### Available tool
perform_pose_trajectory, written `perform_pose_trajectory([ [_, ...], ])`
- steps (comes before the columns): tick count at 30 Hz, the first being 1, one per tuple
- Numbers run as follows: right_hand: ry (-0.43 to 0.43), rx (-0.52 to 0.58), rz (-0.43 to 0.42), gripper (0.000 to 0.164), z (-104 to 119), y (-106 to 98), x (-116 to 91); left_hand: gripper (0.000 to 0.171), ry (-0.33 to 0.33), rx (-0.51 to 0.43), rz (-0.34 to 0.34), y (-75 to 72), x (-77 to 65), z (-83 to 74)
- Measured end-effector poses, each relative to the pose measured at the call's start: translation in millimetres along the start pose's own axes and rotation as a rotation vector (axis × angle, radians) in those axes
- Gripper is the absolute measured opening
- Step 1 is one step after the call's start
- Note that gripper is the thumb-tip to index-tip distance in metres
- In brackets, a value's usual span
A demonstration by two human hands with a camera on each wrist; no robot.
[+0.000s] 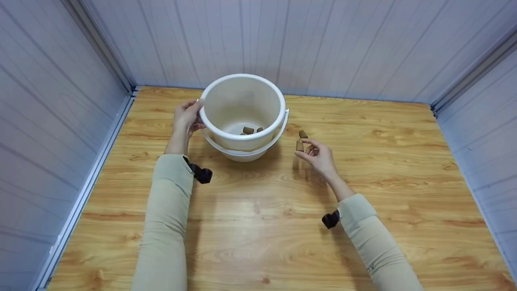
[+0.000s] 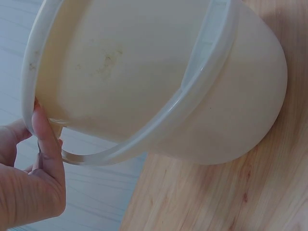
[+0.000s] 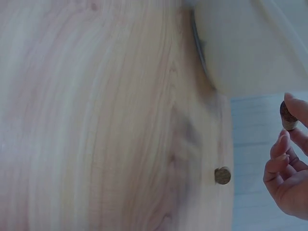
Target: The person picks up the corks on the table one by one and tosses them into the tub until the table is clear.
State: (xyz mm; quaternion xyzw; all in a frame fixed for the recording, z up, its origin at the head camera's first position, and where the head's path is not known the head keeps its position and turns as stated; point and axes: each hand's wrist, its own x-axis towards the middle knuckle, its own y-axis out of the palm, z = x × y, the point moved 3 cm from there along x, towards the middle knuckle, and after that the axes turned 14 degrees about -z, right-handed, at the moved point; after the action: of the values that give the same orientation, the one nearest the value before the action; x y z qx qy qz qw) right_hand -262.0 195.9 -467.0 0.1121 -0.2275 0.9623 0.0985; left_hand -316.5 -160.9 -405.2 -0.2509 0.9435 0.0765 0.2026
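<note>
A white bucket (image 1: 242, 139) with its handle hanging down in front stands near the back wall. My left hand (image 1: 185, 116) grips its rim on the left side; the left wrist view shows the thumb and fingers of that hand (image 2: 33, 187) on either side of the rim. Several brown corks (image 1: 248, 130) lie on the bucket's bottom. To the right of the bucket, my right hand (image 1: 321, 157) pinches a cork (image 1: 299, 145) between thumb and finger, above the surface. Another cork (image 3: 223, 175) lies on the wood just beyond that hand.
The wood-grained surface (image 1: 258, 242) is bounded by a panelled back wall (image 1: 323, 48) and side walls on the left and right. A black wrist camera (image 1: 202, 175) sits at the left cuff, and another camera (image 1: 331, 219) at the right cuff.
</note>
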Motion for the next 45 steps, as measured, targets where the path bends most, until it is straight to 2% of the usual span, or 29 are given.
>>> perform_pose_trajectory([
  [10, -0.110, 0.056, 0.022, 0.043, 37, -1, -2, 0.031, -0.007, -0.007, 0.002, -0.2, -1.1, 0.4],
  [16, -0.187, 0.085, 0.044, 0.037, 77, -4, -5, 0.028, -0.002, -0.021, 0.003, 0.5, -2.0, 0.5],
  [19, -0.205, 0.093, 0.051, 0.035, 98, -6, -7, 0.029, -0.006, -0.027, 0.002, 0.8, -1.6, 0.9],
  [25, -0.217, 0.107, 0.052, 0.035, 118, -6, -1, 0.034, -0.017, -0.029, 0.000, 1.8, -0.6, 1.4],
  [31, -0.242, 0.132, 0.055, 0.036, 137, 1, 7, 0.030, -0.007, -0.012, -0.008, 1.8, -0.3, -0.8],
  [35, -0.250, 0.123, 0.061, 0.037, 144, 7, 12, 0.031, -0.008, -0.013, -0.008, 1.4, -1.3, -1.8],
  [42, -0.212, 0.132, 0.078, 0.038, 123, 28, 33, 0.032, -0.017, -0.014, -0.004, -0.2, -1.6, -1.3],
  [45, -0.199, 0.117, 0.092, 0.039, 125, 34, 38, 0.034, -0.013, -0.011, 0.002, -0.3, -0.6, -1.3],
])
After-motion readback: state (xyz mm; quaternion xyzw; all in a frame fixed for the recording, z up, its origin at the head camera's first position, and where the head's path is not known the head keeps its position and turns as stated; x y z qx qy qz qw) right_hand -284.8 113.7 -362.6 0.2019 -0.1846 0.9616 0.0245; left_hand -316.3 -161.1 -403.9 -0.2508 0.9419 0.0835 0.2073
